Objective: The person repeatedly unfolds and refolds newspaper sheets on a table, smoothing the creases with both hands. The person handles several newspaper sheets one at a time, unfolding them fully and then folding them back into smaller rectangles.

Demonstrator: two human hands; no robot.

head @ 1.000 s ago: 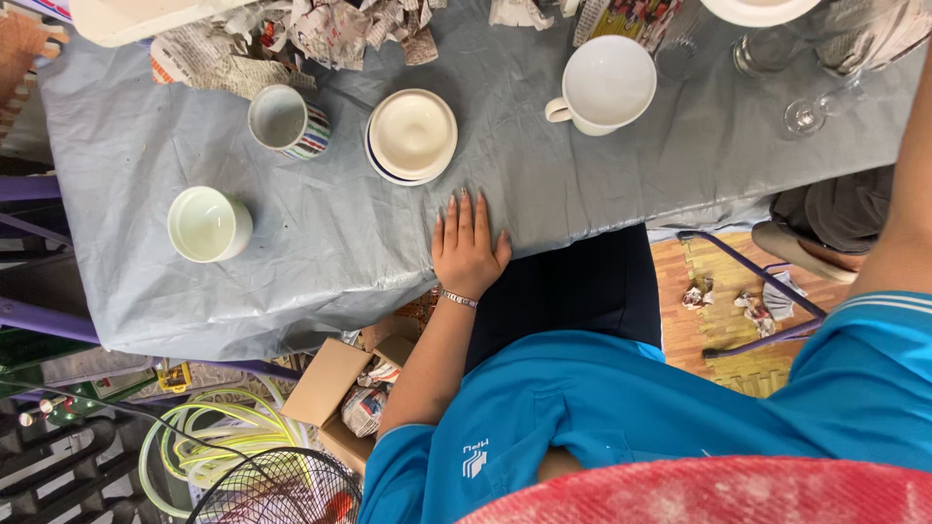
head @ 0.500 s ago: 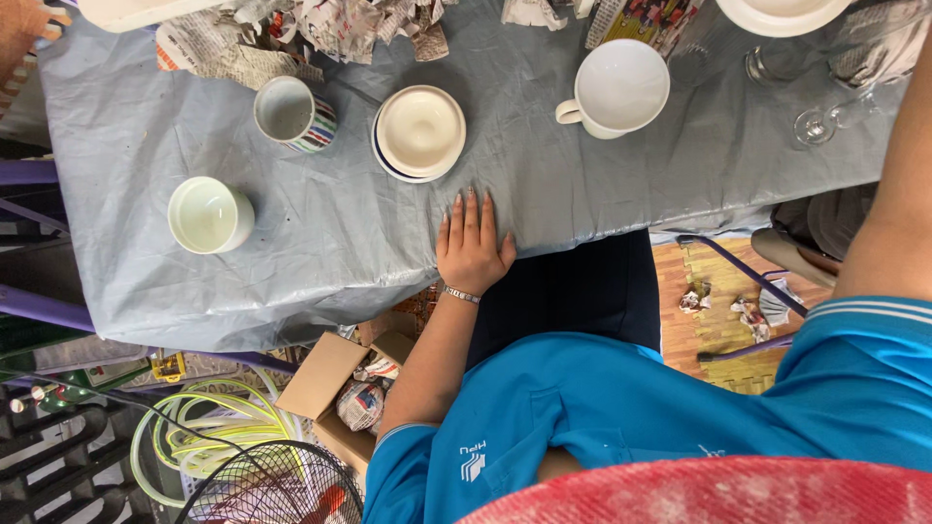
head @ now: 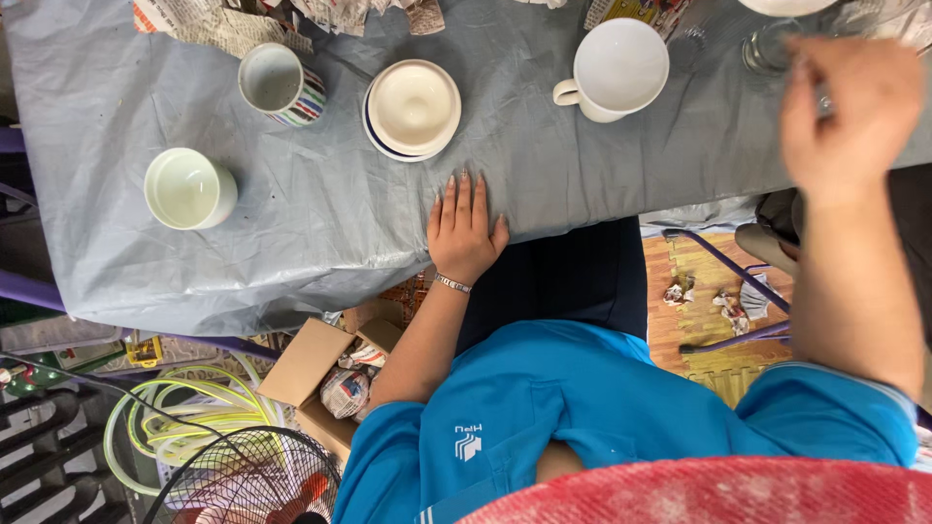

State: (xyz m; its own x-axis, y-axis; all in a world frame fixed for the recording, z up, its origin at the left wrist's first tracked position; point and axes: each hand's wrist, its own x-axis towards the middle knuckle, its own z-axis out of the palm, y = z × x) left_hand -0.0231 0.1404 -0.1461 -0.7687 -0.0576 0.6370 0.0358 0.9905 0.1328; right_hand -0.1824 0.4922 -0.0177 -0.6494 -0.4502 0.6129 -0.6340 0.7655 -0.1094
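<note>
Left edge of the table [head: 320, 223]: a pale green cup [head: 189, 189] is standing upright on the grey-blue cover, well apart from the rest. A striped mug [head: 280, 85] is sitting further back, near the crumpled newspaper [head: 223, 24]. Just right of it, a white bowl [head: 413, 107] is sitting on a plate.

The left hand [head: 466, 228] is lying flat, palm down, on the table edge just in front of the bowl. Its fingers are spread and it is gripping nothing, so I'm reading it as bracing only.

A white mug [head: 616, 68] is standing right of centre with its handle pointing left. A clear glass [head: 772, 44] is standing at the far right, near the back.

The right hand [head: 854, 107] is hovering above the table, just beside the glass. It is motion-blurred with the fingers curling. I can't tell whether it is closing on anything, and nothing is showing in it.

Step in hand, my read: the right hand is working at the glass end while the left is steadying the body. Gripping the glass would need the fingers opening around its wall and staying clear of the white mug.

Under the table, a cardboard box [head: 325, 374] holding paper-wrapped pieces is sitting beside a wire fan guard [head: 248, 480].
</note>
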